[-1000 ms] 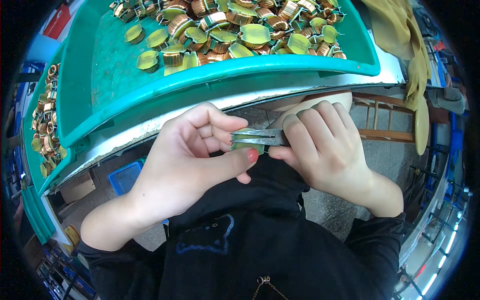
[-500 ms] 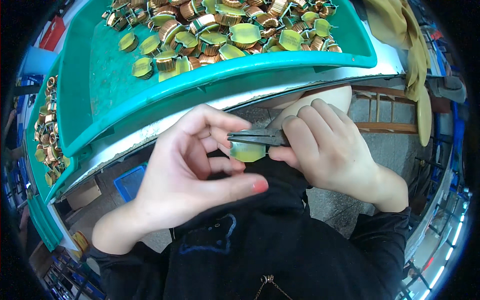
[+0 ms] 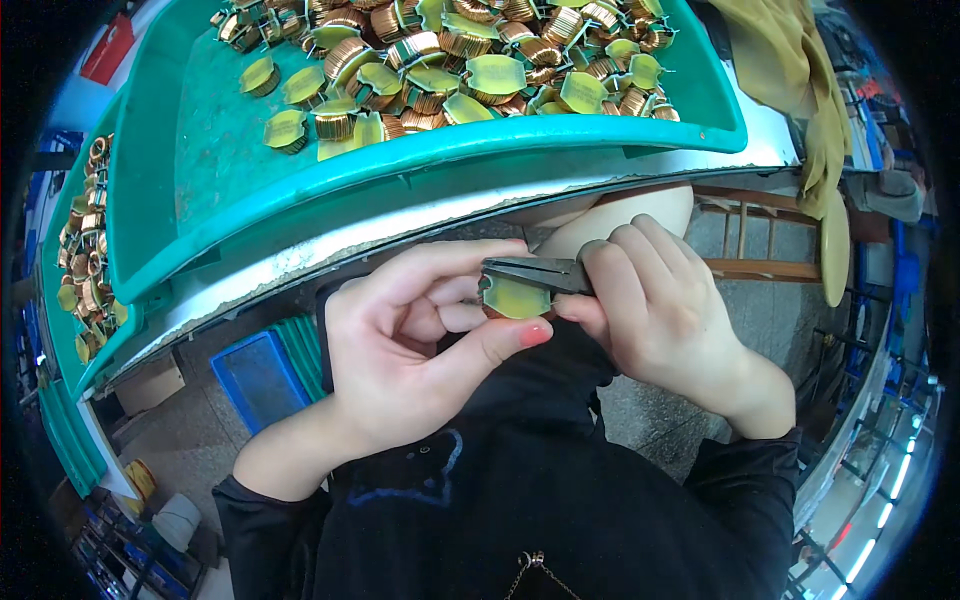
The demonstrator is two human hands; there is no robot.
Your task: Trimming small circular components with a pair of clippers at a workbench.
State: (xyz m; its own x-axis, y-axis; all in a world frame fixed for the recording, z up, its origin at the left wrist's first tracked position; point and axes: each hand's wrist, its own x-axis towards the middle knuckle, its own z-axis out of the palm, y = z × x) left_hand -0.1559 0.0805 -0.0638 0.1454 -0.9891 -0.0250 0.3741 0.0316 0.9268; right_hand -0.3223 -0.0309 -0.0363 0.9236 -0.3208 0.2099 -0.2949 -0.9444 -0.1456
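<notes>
Between my two hands is a copper-wound coil with a yellow-green base plate [image 3: 517, 297], its flat plate turned up toward me. My left hand [image 3: 400, 335] is closed on its left side, thumb along the lower edge and fingers behind. My right hand [image 3: 655, 300] is wrapped round a pair of dark long-nose pliers [image 3: 545, 270]. Their jaws point left and lie along the coil's upper edge; whether they grip a wire there I cannot tell. The pliers' handles are hidden in my right palm.
A green tray [image 3: 400, 165] on the white table [image 3: 250, 240] holds a heap of similar coils [image 3: 430, 75]. Another green tray [image 3: 60, 330] with coils stands at the left. Yellow cloth [image 3: 800, 80] hangs off the table's right end. A blue crate [image 3: 250, 375] sits below.
My left thumb has come down onto the coil's lower edge, closing the hand on it. Both the coil and the pliers have shifted slightly right in the view.
</notes>
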